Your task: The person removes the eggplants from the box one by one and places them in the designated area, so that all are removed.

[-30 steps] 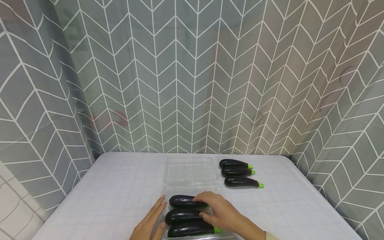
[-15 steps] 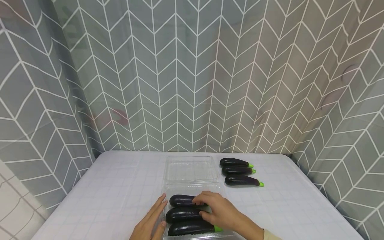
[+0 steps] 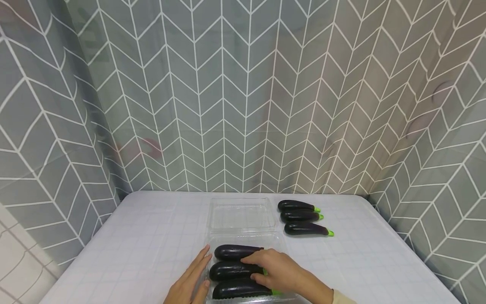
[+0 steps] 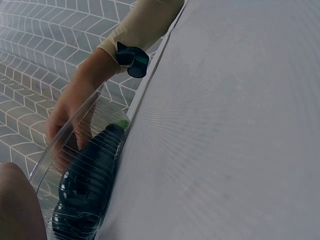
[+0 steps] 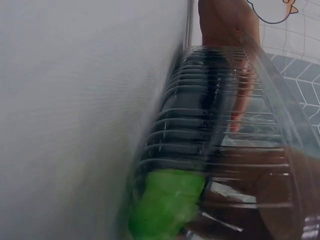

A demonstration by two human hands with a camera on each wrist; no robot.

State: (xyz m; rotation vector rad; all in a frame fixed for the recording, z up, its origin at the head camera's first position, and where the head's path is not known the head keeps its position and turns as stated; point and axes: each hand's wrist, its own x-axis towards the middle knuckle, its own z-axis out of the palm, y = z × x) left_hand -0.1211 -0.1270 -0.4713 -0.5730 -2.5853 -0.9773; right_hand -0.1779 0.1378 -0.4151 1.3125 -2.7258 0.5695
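Three dark purple eggplants lie side by side in a clear plastic clamshell box [image 3: 279, 241], in the head view. My right hand [image 3: 282, 272] reaches in from the right and holds the middle eggplant [image 3: 228, 270] near its stem end, fingers over the far side and thumb on the near side. Behind it lies the far eggplant [image 3: 232, 252]; in front, the near eggplant [image 3: 239, 289]. My left hand [image 3: 187, 280] rests with extended fingers along the box's left wall. Through the ribbed wall, the right wrist view shows an eggplant's green cap [image 5: 167, 200].
The box's clear lid [image 3: 241, 217] lies folded back behind the base. Three more eggplants [image 3: 300, 216] with green stems lie in a row at the back right of the white-covered table [image 3: 163, 223]. A patterned grey curtain [image 3: 235, 105] surrounds the table.
My right hand's fingers have moved from the far eggplant toward me onto the middle one. More of the far eggplant shows now. My left hand has kept its place.
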